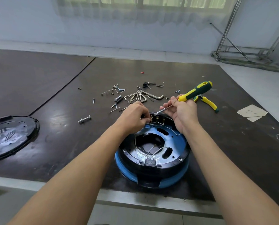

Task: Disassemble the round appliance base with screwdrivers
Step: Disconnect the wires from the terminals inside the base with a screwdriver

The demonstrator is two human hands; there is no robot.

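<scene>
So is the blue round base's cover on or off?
Off: the blue round base shows bare wires; a black round cover lies apart.

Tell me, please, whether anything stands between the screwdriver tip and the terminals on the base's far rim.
Nothing visible does. The screwdriver in the right hand has its tip at the terminals on the base. The left hand pinches what looks like a wire just left of the tip, beside it, not across it.

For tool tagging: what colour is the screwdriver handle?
Yellow and dark green screwdriver handle, head view.
</scene>
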